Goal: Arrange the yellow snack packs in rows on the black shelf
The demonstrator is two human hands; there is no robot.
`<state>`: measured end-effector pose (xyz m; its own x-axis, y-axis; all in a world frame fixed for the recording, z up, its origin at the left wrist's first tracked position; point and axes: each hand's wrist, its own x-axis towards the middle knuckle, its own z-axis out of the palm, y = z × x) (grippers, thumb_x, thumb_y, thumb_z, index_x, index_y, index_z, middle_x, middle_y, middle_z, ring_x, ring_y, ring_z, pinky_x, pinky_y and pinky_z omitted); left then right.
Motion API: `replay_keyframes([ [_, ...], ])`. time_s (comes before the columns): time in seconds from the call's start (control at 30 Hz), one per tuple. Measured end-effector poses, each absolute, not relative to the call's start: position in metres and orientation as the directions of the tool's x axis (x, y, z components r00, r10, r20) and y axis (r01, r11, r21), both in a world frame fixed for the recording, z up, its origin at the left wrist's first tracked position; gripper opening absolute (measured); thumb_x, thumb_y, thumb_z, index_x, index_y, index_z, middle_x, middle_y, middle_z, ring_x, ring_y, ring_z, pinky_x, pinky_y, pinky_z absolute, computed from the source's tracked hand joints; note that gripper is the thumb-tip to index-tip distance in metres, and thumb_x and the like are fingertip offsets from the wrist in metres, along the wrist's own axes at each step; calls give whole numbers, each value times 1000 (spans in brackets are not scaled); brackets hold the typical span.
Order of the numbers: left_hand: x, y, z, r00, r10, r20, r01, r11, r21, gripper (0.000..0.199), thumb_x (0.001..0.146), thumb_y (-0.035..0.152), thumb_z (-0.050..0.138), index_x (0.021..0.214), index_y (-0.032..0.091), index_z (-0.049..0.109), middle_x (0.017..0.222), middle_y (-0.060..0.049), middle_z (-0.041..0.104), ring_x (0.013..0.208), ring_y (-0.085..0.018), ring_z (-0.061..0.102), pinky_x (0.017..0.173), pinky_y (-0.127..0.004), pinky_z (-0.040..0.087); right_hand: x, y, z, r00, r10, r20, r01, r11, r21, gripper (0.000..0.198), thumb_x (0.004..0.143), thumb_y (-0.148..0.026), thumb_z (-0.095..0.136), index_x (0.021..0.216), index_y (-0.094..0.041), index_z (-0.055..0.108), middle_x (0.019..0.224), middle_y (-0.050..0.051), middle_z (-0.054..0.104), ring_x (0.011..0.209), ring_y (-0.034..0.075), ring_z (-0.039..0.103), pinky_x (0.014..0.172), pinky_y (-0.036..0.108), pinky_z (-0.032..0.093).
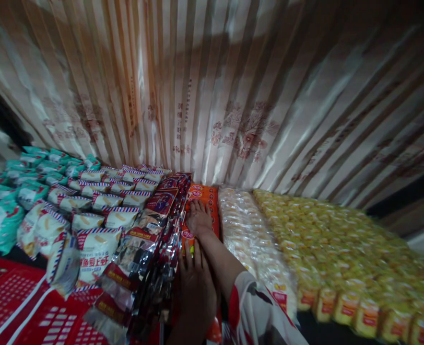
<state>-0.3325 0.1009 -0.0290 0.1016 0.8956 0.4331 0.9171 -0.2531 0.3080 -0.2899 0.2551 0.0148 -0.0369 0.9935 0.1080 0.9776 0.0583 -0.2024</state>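
Observation:
Orange snack packets point(212, 194) lie in a narrow row between dark red packets point(161, 201) and clear-wrapped pale packs point(239, 230). My right hand point(199, 219) rests flat on the orange row near its far end, fingers stretched out. Nearer to me, my left hand point(196, 282) lies on the same row, palm down with its fingers extended forward. Neither hand grips anything that I can see. Part of the orange row is hidden under my hands and right forearm.
White bags with striped edges point(99, 256) and teal bags point(5, 225) fill the left side. Red perforated baskets point(53, 321) stand at the lower left. Many yellow wrapped packs point(341, 239) cover the right. A pleated printed curtain point(205, 96) hangs behind.

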Motion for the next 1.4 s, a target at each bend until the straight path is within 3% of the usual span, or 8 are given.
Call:
replay_keyframes([
  [0.63, -332, 102, -24, 73, 910, 407, 899, -236, 368, 52, 80, 20, 43, 131, 25, 50, 142, -5, 41, 135, -33, 27, 109, -53, 27, -289, 252, 18, -49, 991, 127, 974, 76, -214, 51, 89, -25, 30, 138, -11, 38, 147, 10, 33, 138, 24, 21, 112, 40, 10],
  [0.8, -331, 100, -20, 82, 911, 404, 891, -248, 379, 51, 81, 26, 45, 131, 19, 50, 142, -10, 40, 135, -35, 24, 109, -56, 24, -286, 259, 18, -27, 996, 80, 962, 47, -269, 51, 89, -25, 32, 138, -14, 38, 147, 9, 34, 138, 23, 22, 112, 42, 13],
  [0.97, -331, 102, -16, 72, 905, 420, 894, -245, 374, 46, 83, 35, 45, 121, 13, 59, 134, -15, 49, 129, -37, 33, 105, -59, 26, -283, 268, 23, -18, 999, 38, 948, 29, -316, 47, 88, -22, 35, 134, -18, 44, 145, 7, 37, 137, 22, 26, 111, 44, 20],
  [1.23, -333, 100, -8, 57, 917, 396, 899, -219, 378, 46, 83, 36, 46, 121, 13, 58, 132, -14, 51, 128, -36, 36, 105, -57, 26, -281, 246, 49, -49, 975, 216, 934, 122, -337, 53, 78, -9, 44, 132, -7, 47, 147, 12, 33, 138, 21, 23, 112, 31, 22],
  [1.4, -335, 99, -5, 82, 918, 388, 887, -245, 391, 46, 85, 36, 43, 124, 15, 56, 135, -13, 48, 131, -33, 33, 108, -55, 24, -280, 181, 62, -73, 951, 300, 852, 216, -477, 42, 83, -10, 37, 118, -11, 59, 142, 10, 41, 133, 18, 34, 110, 30, 30],
])
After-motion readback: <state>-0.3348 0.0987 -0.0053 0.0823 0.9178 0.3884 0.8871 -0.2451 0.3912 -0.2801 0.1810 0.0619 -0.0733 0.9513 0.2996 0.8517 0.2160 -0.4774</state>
